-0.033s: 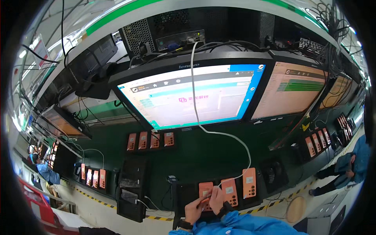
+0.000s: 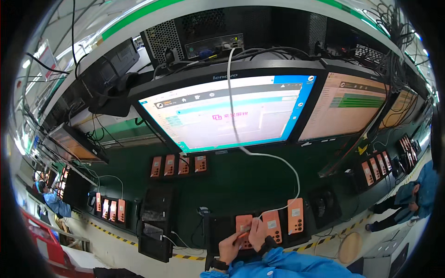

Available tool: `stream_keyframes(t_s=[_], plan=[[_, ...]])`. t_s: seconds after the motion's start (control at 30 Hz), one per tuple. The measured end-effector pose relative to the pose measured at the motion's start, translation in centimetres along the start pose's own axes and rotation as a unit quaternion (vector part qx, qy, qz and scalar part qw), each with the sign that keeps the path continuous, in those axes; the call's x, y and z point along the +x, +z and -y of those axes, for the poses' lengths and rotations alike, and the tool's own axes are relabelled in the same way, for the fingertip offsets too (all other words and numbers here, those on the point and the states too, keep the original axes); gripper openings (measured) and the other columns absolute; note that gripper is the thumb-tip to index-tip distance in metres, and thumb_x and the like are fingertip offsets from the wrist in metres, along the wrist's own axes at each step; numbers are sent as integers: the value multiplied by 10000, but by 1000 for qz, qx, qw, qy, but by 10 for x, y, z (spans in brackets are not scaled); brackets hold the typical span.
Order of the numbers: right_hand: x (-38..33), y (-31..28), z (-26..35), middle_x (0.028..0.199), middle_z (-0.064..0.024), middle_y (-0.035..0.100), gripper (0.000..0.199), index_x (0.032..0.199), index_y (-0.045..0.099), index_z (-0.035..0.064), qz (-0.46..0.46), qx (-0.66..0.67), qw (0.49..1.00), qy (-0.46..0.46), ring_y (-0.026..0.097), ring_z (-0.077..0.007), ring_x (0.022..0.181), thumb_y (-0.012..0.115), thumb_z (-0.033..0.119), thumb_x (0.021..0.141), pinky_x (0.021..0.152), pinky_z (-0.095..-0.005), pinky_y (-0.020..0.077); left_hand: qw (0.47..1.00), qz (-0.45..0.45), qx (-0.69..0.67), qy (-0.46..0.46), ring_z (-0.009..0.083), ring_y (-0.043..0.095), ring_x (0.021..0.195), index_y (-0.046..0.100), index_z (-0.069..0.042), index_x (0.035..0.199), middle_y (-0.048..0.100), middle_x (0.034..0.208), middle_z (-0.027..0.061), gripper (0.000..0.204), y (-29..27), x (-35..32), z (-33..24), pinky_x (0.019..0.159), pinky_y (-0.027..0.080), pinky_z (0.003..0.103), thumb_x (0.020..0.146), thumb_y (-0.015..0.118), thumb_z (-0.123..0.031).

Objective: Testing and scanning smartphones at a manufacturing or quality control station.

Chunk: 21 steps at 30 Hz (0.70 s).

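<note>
Orange phone (image 2: 242, 223), leftmost of three in a black tray (image 2: 213, 235) at the 6 o'clock edge of a dark green bench (image 2: 227, 183), partly covered by two bare hands. At 7 o'clock on the phone, the left hand (image 2: 228, 250), fingers curled in against an orange edge; whether clamped on this phone or on another piece, impossible to make out. At 4 o'clock on the phone, the right hand (image 2: 257, 235), fingertips bunched together, with the near end of a white cable (image 2: 298, 180) running in beside them; tip of the cable hidden, grip on it likewise uncertain.

Newly changed, and only slightly: the white cable, its hanging stretch before the bright monitor (image 2: 199, 125) and its loop over the bench both swung a touch toward 3 o'clock, with the hands in nearly the same place. Judging by that sway, probably a small adjustment at the cable's near end, with the work at the phone apparently at the same stage.

Toward 3 o'clock in the same tray, a second orange phone (image 2: 272, 225) just beside the right hand, then a third orange phone (image 2: 295, 215), apart from both hands. At 8 o'clock on the bench, a row of four orange phones (image 2: 169, 166). Between 3 and 4 o'clock, a co-worker in blue (image 2: 424, 190), well apart.
</note>
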State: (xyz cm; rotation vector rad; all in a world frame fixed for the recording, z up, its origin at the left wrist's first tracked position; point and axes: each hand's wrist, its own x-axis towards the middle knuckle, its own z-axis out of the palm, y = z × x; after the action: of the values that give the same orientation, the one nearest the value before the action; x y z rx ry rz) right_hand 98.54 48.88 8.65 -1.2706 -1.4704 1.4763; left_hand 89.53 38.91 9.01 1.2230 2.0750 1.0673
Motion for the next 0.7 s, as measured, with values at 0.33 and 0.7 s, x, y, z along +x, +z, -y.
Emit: stream_keyframes(t_s=[0.33, 0.7], plan=[[22, -28, -50, 922, -85, 621, 270, 949, 531, 17, 84, 29, 995, 50, 601, -160, 884, 377, 232, 1003, 764, -280, 483, 986, -72, -14, -152, 384, 637, 854, 556, -4, 1099, 635, 920, 240, 320, -24, 42, 79, 704, 502, 403, 807, 607, -124], [7, -14, -26, 975, -105, 603, 364, 1145, 551, -19, 127, -202, 970, 37, 568, -178, 915, 484, 284, 955, 811, -310, 442, 961, -203, 56, -182, 381, 581, 935, 478, -21, 1168, 592, 1041, 208, 456, -34, 82, 199, 813, 468, 438, 754, 644, -115]])
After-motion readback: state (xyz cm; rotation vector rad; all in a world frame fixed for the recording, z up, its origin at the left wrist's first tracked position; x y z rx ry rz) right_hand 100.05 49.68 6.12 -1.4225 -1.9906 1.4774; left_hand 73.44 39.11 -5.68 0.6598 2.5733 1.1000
